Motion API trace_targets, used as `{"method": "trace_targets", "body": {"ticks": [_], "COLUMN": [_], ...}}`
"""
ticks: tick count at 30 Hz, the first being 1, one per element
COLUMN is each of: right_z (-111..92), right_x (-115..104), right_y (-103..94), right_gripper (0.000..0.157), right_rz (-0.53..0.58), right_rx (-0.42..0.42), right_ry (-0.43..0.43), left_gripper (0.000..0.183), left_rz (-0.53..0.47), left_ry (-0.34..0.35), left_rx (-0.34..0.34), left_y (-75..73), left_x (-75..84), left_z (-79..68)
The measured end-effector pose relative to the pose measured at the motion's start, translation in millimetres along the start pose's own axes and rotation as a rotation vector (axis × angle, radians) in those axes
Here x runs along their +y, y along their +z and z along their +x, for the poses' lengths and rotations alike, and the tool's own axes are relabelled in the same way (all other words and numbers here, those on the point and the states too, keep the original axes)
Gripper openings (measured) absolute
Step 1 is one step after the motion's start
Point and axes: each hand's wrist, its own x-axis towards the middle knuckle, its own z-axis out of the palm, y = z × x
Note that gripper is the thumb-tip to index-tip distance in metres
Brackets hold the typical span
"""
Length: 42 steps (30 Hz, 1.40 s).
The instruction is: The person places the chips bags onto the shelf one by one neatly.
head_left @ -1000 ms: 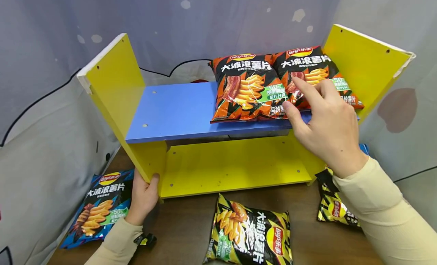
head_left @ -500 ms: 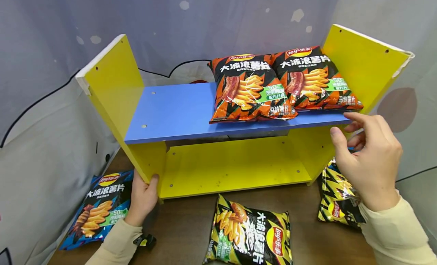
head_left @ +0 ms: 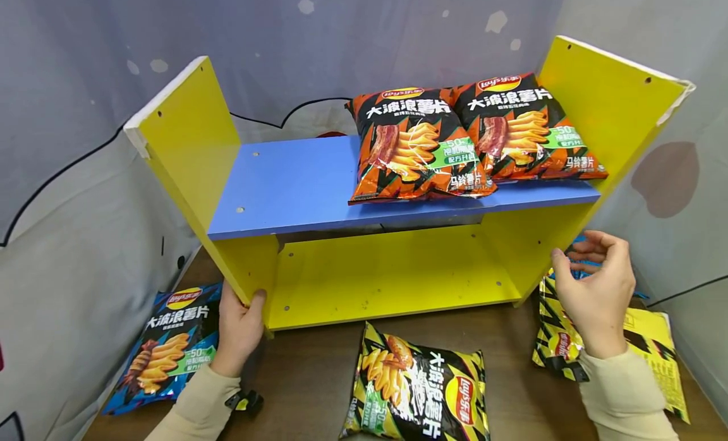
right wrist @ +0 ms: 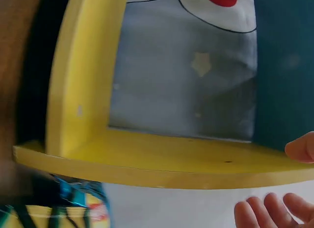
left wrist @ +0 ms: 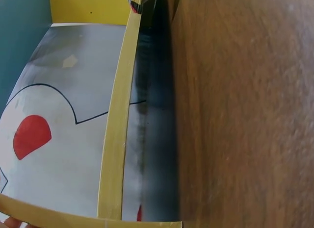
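A two-tier shelf with yellow side panels and a blue upper board stands on the brown table. My left hand grips the lower part of the left panel, thumb at its front edge; the other fingers are mostly hidden behind it. Just outside the right panel, my right hand has its fingers loosely bent. In the right wrist view its thumb and fingers lie on either side of the panel's edge. Two red-black chip bags, one left and one right, lean on the blue board's right half.
A yellow-black chip bag lies on the table before the shelf. Blue chip bags lie left and, partly hidden, right. More yellow-black bags lie around my right wrist. A patterned curtain hangs behind.
My right hand has left the right red-black chip bag and moved down and right to beside the right panel's lower part. My left hand keeps its grip on the left panel.
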Motion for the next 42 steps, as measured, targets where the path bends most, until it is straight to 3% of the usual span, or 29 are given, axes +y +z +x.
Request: {"method": "trace_targets", "body": {"ticks": [6,12,16,19,21,23,26,29,33,37,42], "right_z": [-3.9,-5.7,-7.1,-7.4,-7.2,-6.8,-6.8,-6.9,-6.5,-6.3,-5.5], "right_x": [15.4,23.0,28.6,33.3,35.6,37.2,38.5,39.7,41.3,42.3,42.1], "right_y": [6.2,7.4,7.9,9.4,10.7,11.8,13.1,14.5,16.0,16.3,18.2], "right_gripper": [0.037,0.027,0.021,0.018,0.016,0.016,0.014,0.014,0.015,0.015,0.014], "right_rz": [-0.049,-0.078,-0.094,-0.092,-0.089,-0.090,-0.096,-0.107,-0.122,-0.136,-0.137], "right_rx": [-0.060,-0.045,-0.038,-0.033,-0.030,-0.026,-0.022,-0.021,-0.016,-0.010,-0.011], "right_ry": [-0.048,-0.111,-0.143,-0.185,-0.217,-0.243,-0.264,-0.279,-0.301,-0.312,-0.319], "left_gripper": [0.055,0.054,0.052,0.035,0.025,0.019,0.016,0.025,0.039,0.049,0.067], "left_rz": [-0.078,-0.155,-0.225,-0.262,-0.217,-0.128,0.024,0.148,0.283,0.378,0.470], "left_ry": [0.118,0.221,0.379,0.567,0.679,0.749,0.747,0.651,0.525,0.474,0.491], "left_rx": [0.086,0.153,0.281,0.426,0.447,0.352,0.025,-0.305,-0.632,-0.899,-1.103], "left_y": [2.3,5.2,10.1,17.2,21.7,25.4,30.6,39.5,57.8,79.0,104.2], "left_x": [5.0,17.4,34.6,52.1,62.3,69.5,75.7,81.4,91.9,100.5,98.8], "left_z": [-1.5,-1.8,-1.8,-5.5,-10.5,-16.3,-25.2,-32.0,-36.7,-39.1,-39.5]}}
